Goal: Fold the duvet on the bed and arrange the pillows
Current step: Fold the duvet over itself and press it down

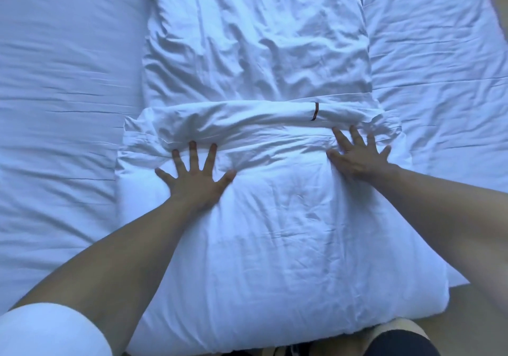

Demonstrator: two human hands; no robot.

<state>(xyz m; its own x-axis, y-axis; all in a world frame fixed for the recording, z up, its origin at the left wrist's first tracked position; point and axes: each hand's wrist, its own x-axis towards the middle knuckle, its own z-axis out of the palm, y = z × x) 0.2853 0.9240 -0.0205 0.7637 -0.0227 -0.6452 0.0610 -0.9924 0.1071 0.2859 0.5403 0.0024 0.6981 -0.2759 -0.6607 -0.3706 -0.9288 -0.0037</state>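
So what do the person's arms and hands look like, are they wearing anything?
Both forearms are bare. The left hand and right hand have no gloves, rings or watch showing. A short white fabric sleeve covers the left upper arm. The right arm's sleeve is out of view.

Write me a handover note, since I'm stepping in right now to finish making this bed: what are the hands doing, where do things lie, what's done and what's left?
Left hand: open, fingers spread, pressing flat on the duvet.
Right hand: open, fingers spread, pressing the duvet near its far fold.
Duvet: a thick folded bundle at the near edge of the bed, with a long unfolded strip running away over the sheet.
Done: the near part is folded over.
Left: fold the remaining strip, then arrange the pillows; none are in view.
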